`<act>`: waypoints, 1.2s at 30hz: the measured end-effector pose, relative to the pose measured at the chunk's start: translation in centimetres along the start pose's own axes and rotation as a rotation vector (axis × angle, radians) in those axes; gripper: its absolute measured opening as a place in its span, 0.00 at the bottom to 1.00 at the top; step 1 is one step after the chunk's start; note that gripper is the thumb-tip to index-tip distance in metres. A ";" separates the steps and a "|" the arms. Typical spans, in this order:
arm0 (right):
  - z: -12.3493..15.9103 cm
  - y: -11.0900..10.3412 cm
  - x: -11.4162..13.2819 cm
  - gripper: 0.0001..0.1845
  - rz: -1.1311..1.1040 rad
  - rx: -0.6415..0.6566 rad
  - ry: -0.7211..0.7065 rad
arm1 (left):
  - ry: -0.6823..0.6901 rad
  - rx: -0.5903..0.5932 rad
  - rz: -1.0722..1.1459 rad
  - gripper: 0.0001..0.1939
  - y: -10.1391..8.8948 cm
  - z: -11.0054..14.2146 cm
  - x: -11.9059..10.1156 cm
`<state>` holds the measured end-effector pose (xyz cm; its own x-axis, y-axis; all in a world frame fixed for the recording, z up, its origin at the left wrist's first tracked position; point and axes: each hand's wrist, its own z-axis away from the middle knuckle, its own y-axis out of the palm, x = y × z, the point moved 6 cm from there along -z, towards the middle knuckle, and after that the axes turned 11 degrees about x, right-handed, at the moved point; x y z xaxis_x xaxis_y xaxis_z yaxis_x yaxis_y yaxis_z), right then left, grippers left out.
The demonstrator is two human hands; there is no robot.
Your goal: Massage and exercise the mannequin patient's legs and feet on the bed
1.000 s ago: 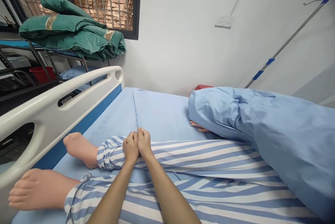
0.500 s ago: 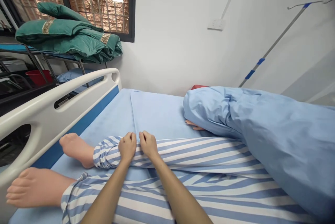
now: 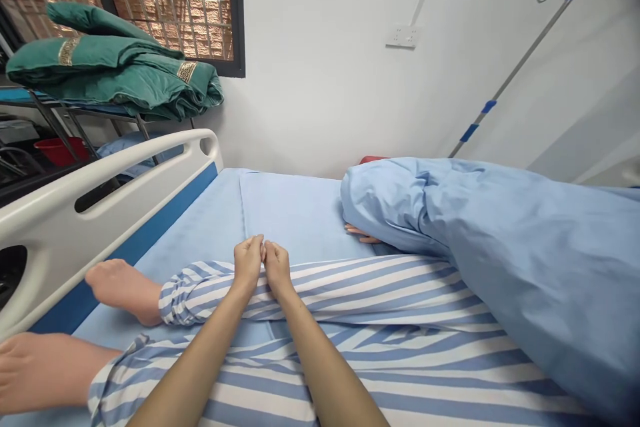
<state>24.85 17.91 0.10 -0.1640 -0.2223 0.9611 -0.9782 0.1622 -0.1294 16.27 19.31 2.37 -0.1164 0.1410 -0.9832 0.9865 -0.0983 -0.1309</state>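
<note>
At the striped trouser edge (image 3: 320,272), left hand (image 3: 247,264) and right hand (image 3: 277,269) meet, grip unclear, open sheet (image 3: 295,214) beyond.

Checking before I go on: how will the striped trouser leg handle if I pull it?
The striped trouser leg will likely be soft and floppy: it lies in loose folds. The gathered cuff looks elastic, so it may cling at the ankle. The foot looks like a mannequin's, so the limb inside may drag with some weight rather than follow easily.
</note>
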 end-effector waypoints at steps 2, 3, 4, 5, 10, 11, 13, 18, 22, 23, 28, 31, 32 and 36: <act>-0.2 -0.3 -0.2 0.20 -0.048 -0.007 0.019 | -0.038 -0.044 0.025 0.18 0.5 0.4 0.9; -0.2 -0.4 -0.4 0.20 -0.056 -0.019 0.030 | -0.041 -0.073 -0.032 0.18 0.6 0.7 1.3; -0.2 -0.5 -0.5 0.19 -0.060 -0.034 0.040 | -0.033 -0.100 -0.120 0.18 0.7 1.0 1.6; -0.3 -0.6 -0.7 0.19 -0.067 -0.047 0.049 | -0.019 -0.119 -0.219 0.18 0.7 1.4 1.8; -0.3 -0.5 -1.2 0.19 -0.072 -0.074 0.060 | -0.003 -0.113 -0.468 0.18 0.9 1.9 2.2; -0.3 -0.6 -1.1 0.18 -0.049 -0.073 0.070 | -0.008 -0.105 -0.477 0.18 0.9 1.9 2.1; -0.5 -1.0 -0.6 0.19 0.056 -0.037 0.096 | -0.020 -0.095 -0.497 0.18 0.9 1.8 1.9; -0.7 -2.9 3.5 0.20 0.498 0.092 -0.049 | -0.019 -0.051 -0.589 0.19 1.4 1.9 1.6; 0.0 -3.9 3.2 0.21 0.510 0.067 -0.071 | -0.023 -0.070 -0.646 0.19 1.5 2.0 1.6; 0.2 -3.9 2.5 0.20 0.501 0.048 -0.051 | -0.016 -0.070 -0.656 0.19 1.5 2.0 1.6; 0.7 -4.1 -0.5 0.20 0.464 -0.033 0.039 | -0.004 -0.054 -0.687 0.18 1.9 1.9 1.6; 0.5 -4.4 -0.6 0.21 0.396 -0.044 0.037 | -0.031 -0.039 -0.666 0.17 2.0 1.7 1.7; 0.4 -4.5 -0.6 0.21 0.376 -0.047 0.041 | -0.045 -0.031 -0.648 0.17 2.1 1.6 1.7; 0.2 -5.0 -0.6 0.20 0.254 -0.067 0.057 | -0.037 0.007 -0.476 0.18 3.0 0.7 0.0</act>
<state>29.84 17.00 0.10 -0.3942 -0.1119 0.9122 -0.8957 0.2691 -0.3540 19.13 18.31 1.87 -0.5591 0.1370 -0.8177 0.8220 -0.0376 -0.5683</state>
